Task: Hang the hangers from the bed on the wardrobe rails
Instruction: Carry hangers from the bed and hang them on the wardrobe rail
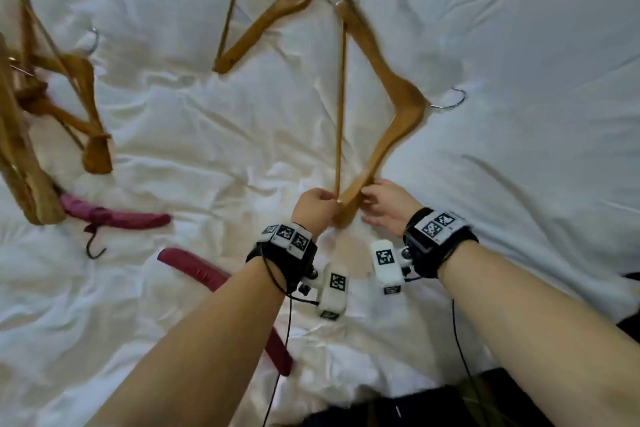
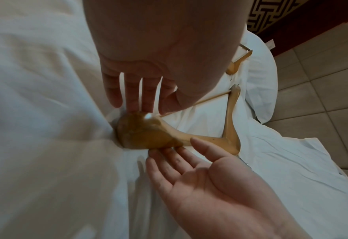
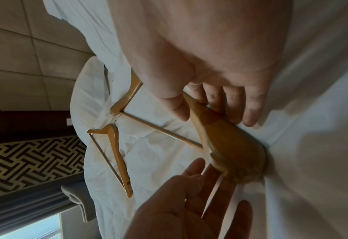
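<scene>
A wooden hanger (image 1: 398, 104) with a metal hook (image 1: 453, 100) lies on the white bed (image 1: 519, 45), its near end pointing at me. My right hand (image 1: 381, 208) holds that near arm, with the thumb on one side and the fingers on the other in the right wrist view, where the hanger (image 3: 230, 145) passes through the right hand (image 3: 205, 90). My left hand (image 1: 317, 204) is at the same end beside the rod. In the left wrist view the left hand's fingers (image 2: 136, 100) reach straight down and touch the hanger's tip (image 2: 148, 132).
Another wooden hanger (image 1: 277, 10) lies further up the bed. A heap of wooden hangers (image 1: 52, 97) sits at the left. Two pink padded hangers (image 1: 114, 215) (image 1: 214, 274) lie near my left forearm. Tiled floor (image 2: 322, 97) lies past the bed's edge.
</scene>
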{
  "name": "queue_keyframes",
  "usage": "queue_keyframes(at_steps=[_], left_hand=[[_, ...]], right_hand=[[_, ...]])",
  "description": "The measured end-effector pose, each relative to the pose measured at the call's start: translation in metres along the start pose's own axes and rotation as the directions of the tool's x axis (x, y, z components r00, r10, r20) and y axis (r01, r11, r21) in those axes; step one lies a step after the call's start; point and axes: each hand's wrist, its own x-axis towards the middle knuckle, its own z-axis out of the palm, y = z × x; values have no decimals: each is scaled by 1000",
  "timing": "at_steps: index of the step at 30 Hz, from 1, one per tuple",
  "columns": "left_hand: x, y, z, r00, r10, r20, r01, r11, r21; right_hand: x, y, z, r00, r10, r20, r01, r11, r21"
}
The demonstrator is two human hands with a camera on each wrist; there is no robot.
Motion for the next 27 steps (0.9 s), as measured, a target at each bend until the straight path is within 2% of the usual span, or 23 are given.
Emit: queue_keyframes(at_steps=[5,12,18,27], left_hand=[[1,-3,-2,1000,-4,3,4,1000,1],[-7,-1,-7,1000,24,8,-24,1000,-18],[-28,8,-12,994,63,90,-54,993,-105],[-71,17,-25,986,101,133,-79,984,-160]], right_hand=[[2,-3,1,1000,23,21,-24,996,84],[0,-5,3,1000,28,-14,-27,998,65],[-8,0,5,999,48,2,-48,994,100],[-38,3,10,996,31,82,-47,976,213]])
